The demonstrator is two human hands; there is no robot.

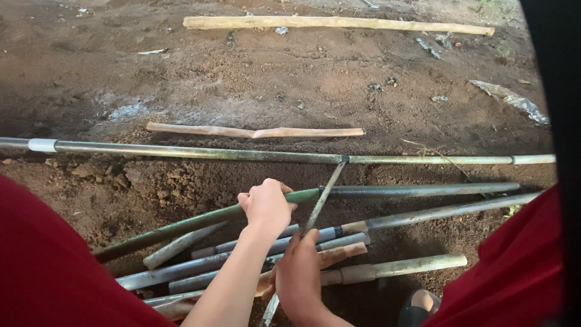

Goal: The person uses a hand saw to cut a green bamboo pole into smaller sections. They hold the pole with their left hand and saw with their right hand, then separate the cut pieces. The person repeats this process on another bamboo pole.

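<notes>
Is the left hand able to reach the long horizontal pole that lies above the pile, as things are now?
Probably yes. The left hand grips a green pole just below the long horizontal pole. Only bare soil lies between them, and nothing blocks the way. The hand would first have to release the green pole.

Your left hand (266,206) grips a long green pole (200,220) that runs low at the left, rising rightward, its far half dark grey. Your right hand (301,272) holds a thin grey rod (324,197), which slants up to touch the long horizontal pipe (242,154). Both lie over a heap of muddy grey pipes (254,254) in the soil trench.
</notes>
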